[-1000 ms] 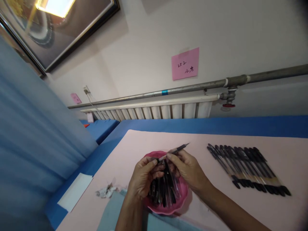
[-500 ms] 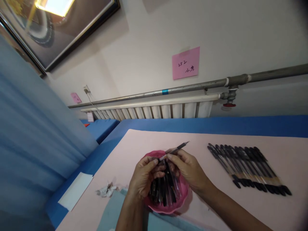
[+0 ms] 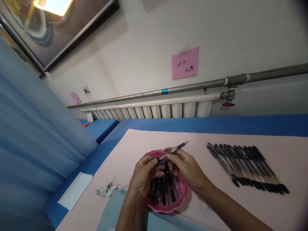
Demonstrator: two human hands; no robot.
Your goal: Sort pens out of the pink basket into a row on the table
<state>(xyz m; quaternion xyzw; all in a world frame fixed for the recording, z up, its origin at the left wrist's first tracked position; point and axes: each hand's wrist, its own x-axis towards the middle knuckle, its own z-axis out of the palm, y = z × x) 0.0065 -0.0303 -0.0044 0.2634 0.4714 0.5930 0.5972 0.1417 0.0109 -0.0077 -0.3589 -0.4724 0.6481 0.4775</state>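
Observation:
Between both hands I hold one uncapped pen (image 3: 181, 146), tilted with its tip pointing up and to the right. My left hand (image 3: 144, 175) pinches its lower end, and the fingers partly cover it. My right hand (image 3: 186, 166) grips the barrel nearer the middle with thumb and fingers. Directly beneath is a pink scalloped bowl (image 3: 166, 209) holding several black and clear pen parts (image 3: 165, 191). My hands and wrists hide part of the bowl's rim.
A row of several black-capped pens (image 3: 247, 168) lies on the pink sheet (image 3: 115, 160) to the right. Crumpled white paper (image 3: 106, 190) and teal cloth (image 3: 113, 208) are at left front. A white sheet (image 3: 75, 191) rests by the blue curtain (image 3: 48, 128). Behind runs a radiator (image 3: 154, 110).
Both hands keep the pen almost in the same place over the bowl. The whole view has shifted very slightly; nothing else has visibly moved.

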